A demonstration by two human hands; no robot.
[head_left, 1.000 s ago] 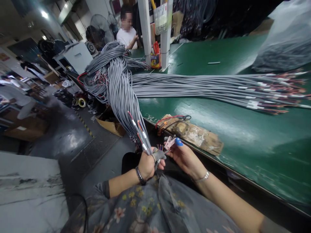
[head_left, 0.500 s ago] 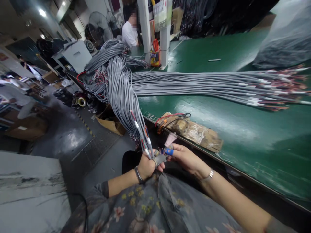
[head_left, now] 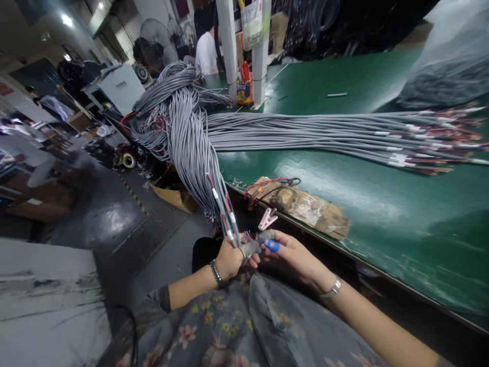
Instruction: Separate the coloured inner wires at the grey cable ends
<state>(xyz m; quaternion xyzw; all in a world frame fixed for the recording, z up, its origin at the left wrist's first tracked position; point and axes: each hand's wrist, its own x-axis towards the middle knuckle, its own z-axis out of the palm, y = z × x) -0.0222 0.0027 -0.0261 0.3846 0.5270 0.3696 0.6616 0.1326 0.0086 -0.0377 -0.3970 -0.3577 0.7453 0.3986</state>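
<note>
My left hand (head_left: 229,259) is closed around the ends of a few grey cables (head_left: 225,216) that hang down from a big twisted grey cable bundle (head_left: 183,132). A grey cot covers its thumb tip. Short coloured wire ends stick up between my two hands. My right hand (head_left: 292,252) is closed next to it, a blue cot (head_left: 272,245) on one fingertip, holding a small pink clip-like tool (head_left: 267,219) and pinching at the wire ends.
A green table (head_left: 344,183) holds a long flat bundle of grey cables (head_left: 344,135) with stripped ends at the right. A worn wooden block (head_left: 305,206) with red and black wires lies at its edge. Another person (head_left: 206,51) sits far behind; a cardboard box (head_left: 171,193) is on the floor.
My right hand has dropped and come closer to my left hand, so the blue fingertip now sits beside the wire ends. The pink tool has tilted. The person behind has turned away.
</note>
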